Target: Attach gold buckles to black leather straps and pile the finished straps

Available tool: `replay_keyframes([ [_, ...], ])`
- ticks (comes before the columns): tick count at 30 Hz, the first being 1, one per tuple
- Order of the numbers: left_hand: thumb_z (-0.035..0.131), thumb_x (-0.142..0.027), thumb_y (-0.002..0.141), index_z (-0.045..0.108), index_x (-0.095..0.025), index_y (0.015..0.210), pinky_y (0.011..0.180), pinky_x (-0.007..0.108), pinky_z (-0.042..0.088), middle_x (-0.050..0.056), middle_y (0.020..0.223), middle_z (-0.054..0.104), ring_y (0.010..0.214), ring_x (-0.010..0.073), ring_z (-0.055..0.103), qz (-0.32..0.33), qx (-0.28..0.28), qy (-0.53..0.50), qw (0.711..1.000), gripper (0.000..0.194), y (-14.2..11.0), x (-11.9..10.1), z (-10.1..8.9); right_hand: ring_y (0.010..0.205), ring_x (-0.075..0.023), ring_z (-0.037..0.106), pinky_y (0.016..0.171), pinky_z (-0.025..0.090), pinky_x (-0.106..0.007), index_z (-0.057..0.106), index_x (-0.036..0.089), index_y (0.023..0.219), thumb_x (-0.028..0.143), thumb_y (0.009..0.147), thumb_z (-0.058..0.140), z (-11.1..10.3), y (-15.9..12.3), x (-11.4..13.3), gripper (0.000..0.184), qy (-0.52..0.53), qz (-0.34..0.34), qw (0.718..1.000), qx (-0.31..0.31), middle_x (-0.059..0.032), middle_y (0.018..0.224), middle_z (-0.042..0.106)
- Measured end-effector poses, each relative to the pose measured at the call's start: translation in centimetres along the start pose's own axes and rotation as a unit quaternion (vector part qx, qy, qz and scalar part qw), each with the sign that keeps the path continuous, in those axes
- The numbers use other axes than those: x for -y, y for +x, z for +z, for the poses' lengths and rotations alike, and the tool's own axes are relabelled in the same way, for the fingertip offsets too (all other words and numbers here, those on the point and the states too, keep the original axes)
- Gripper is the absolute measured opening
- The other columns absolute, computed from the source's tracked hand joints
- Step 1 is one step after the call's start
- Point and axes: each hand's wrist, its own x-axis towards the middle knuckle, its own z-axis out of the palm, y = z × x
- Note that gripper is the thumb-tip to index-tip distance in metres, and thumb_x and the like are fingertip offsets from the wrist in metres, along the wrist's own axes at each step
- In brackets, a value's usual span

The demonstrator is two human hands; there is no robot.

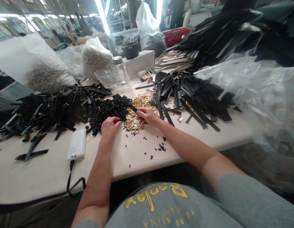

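Observation:
My right hand [147, 116] is closed on the near end of a black strap [126, 102], which slants up and left over the small parts. Under and around that hand lies a heap of gold buckles [134, 122]. At the right edge of a pile of small black loops [106, 109], my left hand [110, 124] has its thumb and fingers pressed together; whatever they pinch is too small to make out. Tiny black bits [161, 147] are scattered on the table in front of my hands.
Black straps [182, 88] are heaped on the right, straps with buckles [54, 107] on the left. A white power bank [77, 144] with a cable lies near the front edge. Behind stand a glass bottle [121, 71], filled plastic bags [96, 60] and a white box [140, 63].

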Motion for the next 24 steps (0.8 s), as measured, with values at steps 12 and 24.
replay_keyframes([
  [12,0.056,-0.025,0.077,0.062,-0.021,0.078,0.080,0.032,0.045,0.007,0.088,0.065,0.089,0.0231,0.061,0.031,-0.003,0.116,0.993,0.008,0.4,-1.5,1.7,0.050,-0.0062,0.053,0.046,0.041,-0.014,0.057,0.014,0.077,0.036,0.084,0.064,0.0,0.1,-0.4,0.025,-0.006,0.002,1.000,0.009,-0.0007,0.066,0.063],
  [24,0.072,-0.060,0.057,0.068,-0.026,0.088,0.057,0.033,0.056,0.001,0.075,0.072,0.071,0.0273,0.069,-0.095,0.095,-0.398,0.907,0.046,0.3,-1.5,3.5,0.053,-0.0100,0.056,0.049,0.042,-0.018,0.064,0.018,0.079,0.031,0.084,0.062,0.8,-0.2,-3.1,0.014,-0.122,0.009,0.992,0.002,0.0027,0.064,0.061],
])
